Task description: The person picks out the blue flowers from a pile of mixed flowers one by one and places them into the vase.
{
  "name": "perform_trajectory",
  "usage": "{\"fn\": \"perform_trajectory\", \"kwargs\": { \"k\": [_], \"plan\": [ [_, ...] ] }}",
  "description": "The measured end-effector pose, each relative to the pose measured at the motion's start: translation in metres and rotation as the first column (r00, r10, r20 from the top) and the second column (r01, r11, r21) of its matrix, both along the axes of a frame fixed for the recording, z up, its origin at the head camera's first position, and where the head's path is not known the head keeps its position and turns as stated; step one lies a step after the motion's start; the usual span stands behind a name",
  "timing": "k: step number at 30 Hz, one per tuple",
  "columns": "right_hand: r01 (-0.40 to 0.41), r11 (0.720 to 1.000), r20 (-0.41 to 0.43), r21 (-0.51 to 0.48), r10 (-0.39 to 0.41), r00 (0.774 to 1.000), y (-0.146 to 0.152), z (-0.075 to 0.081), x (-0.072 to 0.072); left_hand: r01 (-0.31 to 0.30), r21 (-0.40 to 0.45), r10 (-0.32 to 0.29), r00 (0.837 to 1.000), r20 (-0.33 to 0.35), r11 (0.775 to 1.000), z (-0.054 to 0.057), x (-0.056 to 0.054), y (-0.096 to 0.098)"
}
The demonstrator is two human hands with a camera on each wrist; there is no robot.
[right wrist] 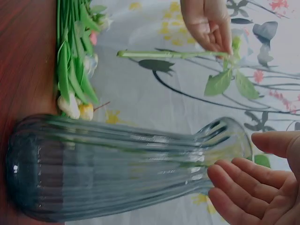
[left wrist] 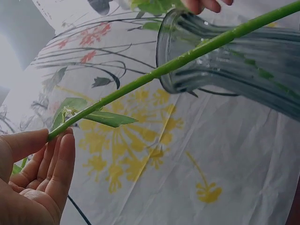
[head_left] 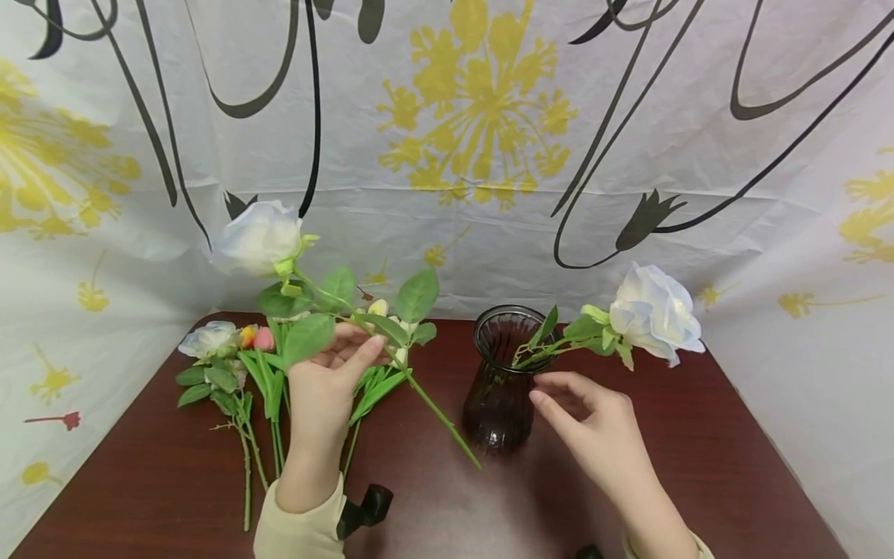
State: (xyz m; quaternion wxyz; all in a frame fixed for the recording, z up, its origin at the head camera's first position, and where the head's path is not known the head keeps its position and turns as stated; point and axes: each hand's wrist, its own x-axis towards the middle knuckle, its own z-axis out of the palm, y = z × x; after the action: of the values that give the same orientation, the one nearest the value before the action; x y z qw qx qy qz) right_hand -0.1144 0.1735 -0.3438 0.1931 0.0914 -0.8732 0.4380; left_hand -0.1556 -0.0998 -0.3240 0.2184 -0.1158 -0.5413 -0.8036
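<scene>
My left hand [head_left: 324, 384] pinches a pale blue-white artificial rose [head_left: 260, 237] by its stem, between thumb and fingertips. The bloom tilts to the upper left, and the green stem [left wrist: 154, 73] slants down toward the vase, its cut end outside the glass. The dark, ribbed glass vase [head_left: 497, 415] stands upright on the table. A second pale rose [head_left: 656, 312] leans out over its right side, stem inside. Beside the rim is my right hand [head_left: 594, 419], its fingers loosely bent; in the right wrist view its thumb and fingertips [right wrist: 220, 173] are right at the vase's mouth.
Left on the brown table [head_left: 140, 481] lie several more artificial flowers: another pale rose [head_left: 211, 340] and tulips, including a pink tulip [head_left: 264, 338], with long green leaves. My left forearm reaches over them. A printed white cloth [head_left: 628, 116] hangs behind and at both sides.
</scene>
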Motion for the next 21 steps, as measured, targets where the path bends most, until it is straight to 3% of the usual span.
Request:
{"fn": "perform_trajectory", "kwargs": {
  "k": [9, 16, 21],
  "plan": [
    [-0.158, 0.985, -0.105, -0.07, 0.15, 0.983, -0.014, 0.0, 0.013, 0.11, -0.039, -0.111, 0.993, -0.039, 0.993, 0.0, 0.007, 0.015],
    [-0.244, 0.964, -0.081, -0.104, 0.237, 0.968, -0.022, -0.005, 0.014, 0.163, -0.082, -0.169, 0.983, -0.077, 0.983, -0.001, 0.013, 0.028],
    [-0.305, 0.945, -0.072, -0.119, 0.298, 0.952, -0.026, -0.008, 0.014, 0.21, -0.088, -0.213, 0.977, -0.031, 0.974, -0.004, 0.017, 0.037]
  ]
}}
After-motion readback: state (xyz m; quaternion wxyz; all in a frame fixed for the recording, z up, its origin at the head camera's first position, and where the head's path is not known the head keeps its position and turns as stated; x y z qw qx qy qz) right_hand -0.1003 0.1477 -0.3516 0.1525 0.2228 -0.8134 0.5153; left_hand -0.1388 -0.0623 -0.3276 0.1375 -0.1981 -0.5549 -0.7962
